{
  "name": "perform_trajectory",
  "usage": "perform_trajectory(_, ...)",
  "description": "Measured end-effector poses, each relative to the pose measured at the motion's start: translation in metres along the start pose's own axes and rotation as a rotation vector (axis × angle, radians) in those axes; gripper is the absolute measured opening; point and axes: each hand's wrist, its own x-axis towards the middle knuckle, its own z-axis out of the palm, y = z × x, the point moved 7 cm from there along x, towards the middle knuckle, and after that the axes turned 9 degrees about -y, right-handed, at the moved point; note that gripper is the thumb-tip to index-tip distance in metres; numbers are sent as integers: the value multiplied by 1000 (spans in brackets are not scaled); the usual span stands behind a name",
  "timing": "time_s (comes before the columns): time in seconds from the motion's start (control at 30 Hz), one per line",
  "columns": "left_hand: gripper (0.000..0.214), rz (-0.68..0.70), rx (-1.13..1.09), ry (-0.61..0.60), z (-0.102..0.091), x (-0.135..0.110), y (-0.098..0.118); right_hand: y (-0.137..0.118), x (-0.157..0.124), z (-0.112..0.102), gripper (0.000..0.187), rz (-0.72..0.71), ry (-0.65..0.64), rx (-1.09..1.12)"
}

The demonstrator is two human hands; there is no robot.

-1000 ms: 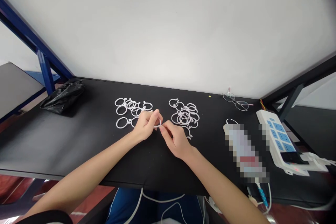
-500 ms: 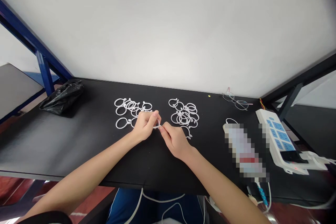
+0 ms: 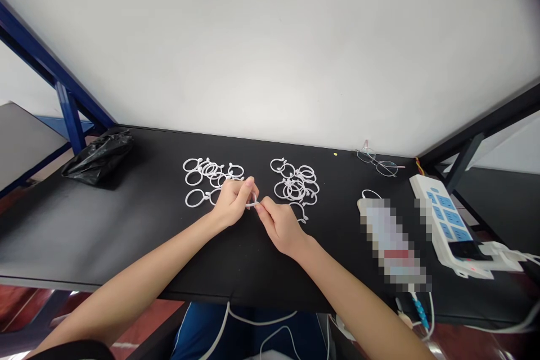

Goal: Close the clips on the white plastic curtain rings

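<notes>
Between my two hands is a white plastic ring (image 3: 252, 202), partly covered by fingers. My left hand (image 3: 232, 201) is closed on its left side, thumb pressed on top. The fingertips of my right hand (image 3: 282, 226) pinch the right side of the same ring. Beyond and left of my left hand lies a loose group of similar white rings (image 3: 194, 198) with small knobs at their ends. Another overlapping pile of such rings (image 3: 294, 189) sits just behind my right hand, which hides part of the nearest one.
On the black table (image 3: 147, 225) a crumpled black plastic bag (image 3: 99, 160) lies at the far left. To the right are glasses (image 3: 387, 168), a pixelated phone-like device (image 3: 392, 242) with a cable, and a white power strip (image 3: 442, 219). A white wall rises behind.
The view has shifted very slightly. Both hands keep the same grip on the ring, and the two groups of rings lie as before.
</notes>
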Motion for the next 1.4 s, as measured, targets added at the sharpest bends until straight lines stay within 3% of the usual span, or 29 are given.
perform_trajectory(1.03,65,-28,-8,-12,2,0,-5,1,0,1,29,18,-12,15)
perform_trajectory(1.4,55,-39,-75,-127,7,4,-1,6,-1,-1,28,59,78,83)
